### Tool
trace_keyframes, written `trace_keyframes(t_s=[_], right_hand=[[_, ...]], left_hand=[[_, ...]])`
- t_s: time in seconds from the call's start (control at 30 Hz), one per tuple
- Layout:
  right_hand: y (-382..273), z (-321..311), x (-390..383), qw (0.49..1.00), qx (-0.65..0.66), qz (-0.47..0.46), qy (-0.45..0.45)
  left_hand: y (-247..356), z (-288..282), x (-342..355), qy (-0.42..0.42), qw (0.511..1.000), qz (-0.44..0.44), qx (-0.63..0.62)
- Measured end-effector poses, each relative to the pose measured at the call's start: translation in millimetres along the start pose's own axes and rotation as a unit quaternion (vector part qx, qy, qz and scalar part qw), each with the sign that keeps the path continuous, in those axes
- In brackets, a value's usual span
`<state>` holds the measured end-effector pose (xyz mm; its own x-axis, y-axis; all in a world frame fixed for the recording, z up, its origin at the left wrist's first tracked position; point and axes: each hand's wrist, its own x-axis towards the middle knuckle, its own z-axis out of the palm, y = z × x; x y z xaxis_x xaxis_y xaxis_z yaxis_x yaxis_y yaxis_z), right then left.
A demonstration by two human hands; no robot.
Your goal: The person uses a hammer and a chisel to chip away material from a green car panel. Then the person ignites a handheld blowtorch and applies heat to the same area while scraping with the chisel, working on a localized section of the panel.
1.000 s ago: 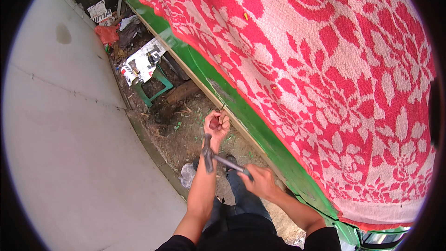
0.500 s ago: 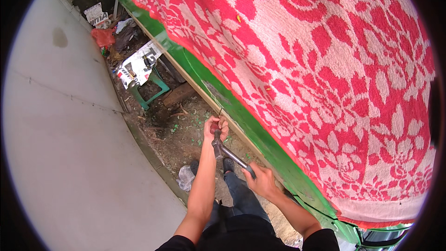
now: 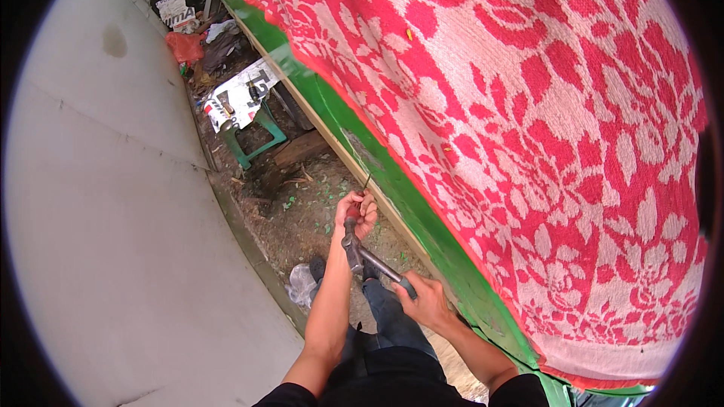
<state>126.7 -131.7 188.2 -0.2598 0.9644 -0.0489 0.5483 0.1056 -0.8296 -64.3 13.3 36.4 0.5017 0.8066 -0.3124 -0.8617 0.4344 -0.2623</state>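
Vs. a sec ago, the hammer (image 3: 352, 252) is up close to the butt end of the red-handled tool (image 3: 352, 214); can't tell if they touch. Nearest, the R hand (image 3: 426, 300) has its fingers clenched round the hammer's grip. A bit farther out, the L hand (image 3: 364, 220) has its fingers wrapped round the red handle, thin dark shaft poking past them toward the wood strip (image 3: 341, 151) along the green panel (image 3: 396, 185); tip contact's unclear. Red-&-white towel (image 3: 520, 143) drapes over the panel.

To hit well: keep the hammer face square to the butt, swing short & in line w/ the shaft, hold the tool steady, and keep L knuckles & wrist clear, b/c a glancing blow would prob. land on them.

Containers: clear plastic bag (image 3: 301, 284) lies crumpled by the shoes (image 3: 318, 267), contents can't be made out. Farther, a green stool (image 3: 277, 134) carries a white board (image 3: 240, 89) w/ a few small items (image 3: 226, 103) on it, too small to ID. Past that, an orange-red bag (image 3: 185, 47) sits amid the clutter, contents hidden. Grey wall (image 3: 113, 218) runs along the L side.
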Motion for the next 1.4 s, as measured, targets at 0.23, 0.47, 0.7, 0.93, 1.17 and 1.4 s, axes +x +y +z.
trace_keyframes(t_s=[0.23, 0.47, 0.7, 0.93, 1.17, 1.4], right_hand=[[23, -3, 4, 0.993, -0.062, -0.101, -0.020], [13, -5, 7, 0.996, -0.062, -0.055, 0.033], [44, 2, 5, 0.993, -0.096, -0.073, 0.004], [33, 4, 6, 0.998, -0.058, 0.008, 0.025], [33, -6, 8, 0.999, 0.003, 0.043, -0.016], [36, -5, 11, 0.997, 0.041, 0.021, -0.058]], left_hand=[[-5, -3, 5, -0.013, 1.000, 0.010, -0.021], [-3, -5, 4, 0.007, 1.000, 0.016, 0.005], [-9, -4, 19, 0.004, 1.000, 0.010, -0.003], [2, -24, 20, 0.021, 1.000, 0.014, 0.017], [-10, -17, 10, 0.009, 0.999, 0.014, 0.046], [-20, -13, 4, 0.017, 0.992, 0.023, 0.123]])
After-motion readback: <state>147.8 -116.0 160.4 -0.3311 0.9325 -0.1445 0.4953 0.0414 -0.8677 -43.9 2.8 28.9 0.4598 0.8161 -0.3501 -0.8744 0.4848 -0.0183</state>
